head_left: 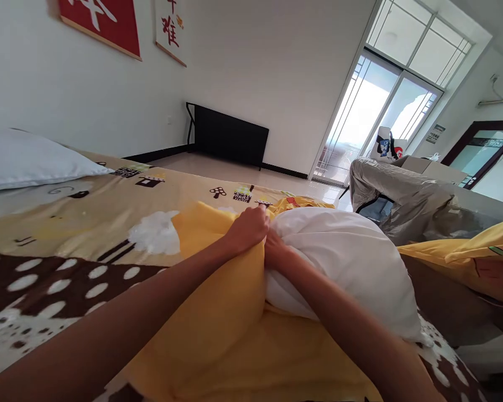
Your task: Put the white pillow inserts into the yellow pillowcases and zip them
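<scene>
A yellow pillowcase (230,304) lies bunched in front of me on the bed, spreading under a plump white pillow (347,257). My left hand (250,228) is closed on the pillowcase's upper edge. Right against it, my right hand (275,245) is closed at the pillow's left end, where white and yellow fabric meet. Its fingertips are mostly hidden by the left hand and the cloth. Most of the pillow shows outside the case, bulging to the right of my right forearm.
The bed has a patterned beige and brown sheet (180,184). A white pillow (37,159) lies at far left, and a yellow printed cushion (482,259) at right. Beyond stand a folded black table (230,137) by the wall and plastic-wrapped furniture (406,184) near glass doors (373,106).
</scene>
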The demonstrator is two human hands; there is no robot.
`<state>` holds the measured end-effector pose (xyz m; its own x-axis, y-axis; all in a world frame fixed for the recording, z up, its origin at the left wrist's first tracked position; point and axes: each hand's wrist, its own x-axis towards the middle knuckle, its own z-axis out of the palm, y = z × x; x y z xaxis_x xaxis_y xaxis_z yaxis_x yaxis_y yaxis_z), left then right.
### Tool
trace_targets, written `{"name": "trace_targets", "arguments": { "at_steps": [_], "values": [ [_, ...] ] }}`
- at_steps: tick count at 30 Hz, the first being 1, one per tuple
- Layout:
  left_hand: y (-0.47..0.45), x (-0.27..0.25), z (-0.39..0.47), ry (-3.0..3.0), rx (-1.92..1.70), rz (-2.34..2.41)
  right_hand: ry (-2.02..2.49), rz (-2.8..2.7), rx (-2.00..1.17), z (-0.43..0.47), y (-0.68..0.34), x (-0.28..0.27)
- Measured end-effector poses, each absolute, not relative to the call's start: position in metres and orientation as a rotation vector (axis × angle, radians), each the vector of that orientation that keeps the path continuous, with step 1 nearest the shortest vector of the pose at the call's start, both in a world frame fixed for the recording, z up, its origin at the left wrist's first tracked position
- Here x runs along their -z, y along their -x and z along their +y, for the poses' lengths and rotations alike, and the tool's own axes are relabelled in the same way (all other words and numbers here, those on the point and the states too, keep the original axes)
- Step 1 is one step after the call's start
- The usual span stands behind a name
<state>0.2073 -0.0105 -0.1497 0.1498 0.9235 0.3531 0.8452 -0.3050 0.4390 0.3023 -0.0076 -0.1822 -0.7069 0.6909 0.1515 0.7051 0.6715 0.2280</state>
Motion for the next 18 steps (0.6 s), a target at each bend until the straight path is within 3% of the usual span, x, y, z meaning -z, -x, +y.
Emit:
{"name": "trace_targets", "arguments": {
  "at_steps": [3,7,10,13,16,18],
  "values": [
    [-0.184,0.177,-0.005,-2.264,-0.838,1.728,1.093,-2.934,0.353,-0.011,-0.310,0.171],
    [-0.161,0.196,-0.019,-2.262,-0.826,1.605,0.952,-2.964,-0.119,0.005,-0.357,0.117],
    [-0.158,0.201,-0.038,-2.245,-0.857,1.534,1.251,-2.673,0.008,0.028,-0.397,0.099],
    [-0.159,0.201,-0.051,-2.250,-0.848,1.527,1.503,-2.643,-0.001,0.042,-0.416,0.116],
    [-0.158,0.194,-0.053,-2.387,-0.666,1.708,1.527,-2.632,-0.044,0.035,-0.409,0.141],
    [-0.159,0.184,-0.048,-2.516,-0.499,1.877,1.520,-2.604,0.102,0.020,-0.397,0.151]
  ]
}}
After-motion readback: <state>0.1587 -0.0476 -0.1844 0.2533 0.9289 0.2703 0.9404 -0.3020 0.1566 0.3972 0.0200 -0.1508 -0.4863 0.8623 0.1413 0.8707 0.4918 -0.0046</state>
